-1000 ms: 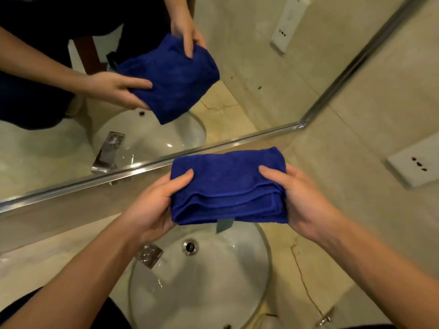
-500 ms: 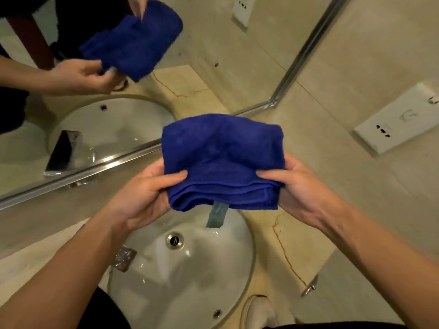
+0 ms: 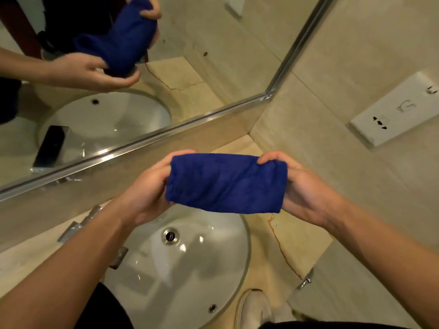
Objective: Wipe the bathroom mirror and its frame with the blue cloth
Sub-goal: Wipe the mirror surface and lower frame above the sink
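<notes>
Blue cloth (image 3: 225, 184) folded, gripped at both ends by left hand (image 3: 147, 188) and right hand (image 3: 306, 188) above sink (image 3: 185, 269); mirror (image 3: 166, 67) at eleven o'clock and frame (image 3: 152, 138) apparently not yet wiped.

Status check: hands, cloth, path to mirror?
Left hand and right hand grip folded blue cloth over sink. Mirror untouched. Nothing between.

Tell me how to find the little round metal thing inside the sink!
Start at the big white sink below the mirror. Look under the blue cloth that the left hand and right hand hold, onto the sink's sloping back wall. There sits the overflow hole, a shiny ring with a dark slot, larger than the small drain near the front rim.
</notes>
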A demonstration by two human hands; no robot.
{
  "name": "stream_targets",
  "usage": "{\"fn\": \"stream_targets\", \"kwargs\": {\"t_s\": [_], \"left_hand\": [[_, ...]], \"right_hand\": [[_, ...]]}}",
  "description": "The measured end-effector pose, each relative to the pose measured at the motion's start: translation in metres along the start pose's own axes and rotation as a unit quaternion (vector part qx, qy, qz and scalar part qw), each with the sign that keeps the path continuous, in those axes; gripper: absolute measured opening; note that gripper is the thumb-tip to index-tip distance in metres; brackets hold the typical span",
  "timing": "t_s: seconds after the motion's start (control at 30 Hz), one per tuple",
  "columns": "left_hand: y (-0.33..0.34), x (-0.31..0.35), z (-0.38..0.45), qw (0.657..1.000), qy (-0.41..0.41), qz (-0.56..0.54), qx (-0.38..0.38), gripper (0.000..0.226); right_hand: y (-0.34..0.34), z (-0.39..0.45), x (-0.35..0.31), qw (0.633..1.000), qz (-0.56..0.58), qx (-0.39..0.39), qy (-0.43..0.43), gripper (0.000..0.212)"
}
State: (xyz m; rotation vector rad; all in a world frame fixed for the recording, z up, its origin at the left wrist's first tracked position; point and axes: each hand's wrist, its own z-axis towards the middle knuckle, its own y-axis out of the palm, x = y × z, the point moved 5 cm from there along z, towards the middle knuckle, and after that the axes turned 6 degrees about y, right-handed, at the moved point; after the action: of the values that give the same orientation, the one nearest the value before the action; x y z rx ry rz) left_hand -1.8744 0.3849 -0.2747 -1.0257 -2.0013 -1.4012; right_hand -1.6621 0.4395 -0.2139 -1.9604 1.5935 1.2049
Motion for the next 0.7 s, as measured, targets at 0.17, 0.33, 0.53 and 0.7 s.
{"fn": "stream_targets", "kwargs": {"t_s": [0.17,0.33,0.53,0.7], "left_hand": [[0.008,-0.018,0.002,0.994,-0.077,-0.075,-0.002,0.045],[0.001,-0.058,0.017,0.99,-0.081,0.065,0.098,0.032],[-0.003,-0.069,0.026,0.981,-0.074,0.089,0.154,0.033],[0.0,-0.091,0.051,0.98,-0.115,0.12,0.108,0.027]], "right_hand": [[-0.022,0.012,0.017,0.994,0.083,0.053,0.036,0.031],[-0.042,0.014,0.043,0.978,0.147,0.082,0.127,0.04],[-0.054,0.031,0.068,0.985,-0.021,0.091,0.147,0.03],[-0.084,0.055,0.065,0.974,-0.098,0.181,0.09,0.028]]}}
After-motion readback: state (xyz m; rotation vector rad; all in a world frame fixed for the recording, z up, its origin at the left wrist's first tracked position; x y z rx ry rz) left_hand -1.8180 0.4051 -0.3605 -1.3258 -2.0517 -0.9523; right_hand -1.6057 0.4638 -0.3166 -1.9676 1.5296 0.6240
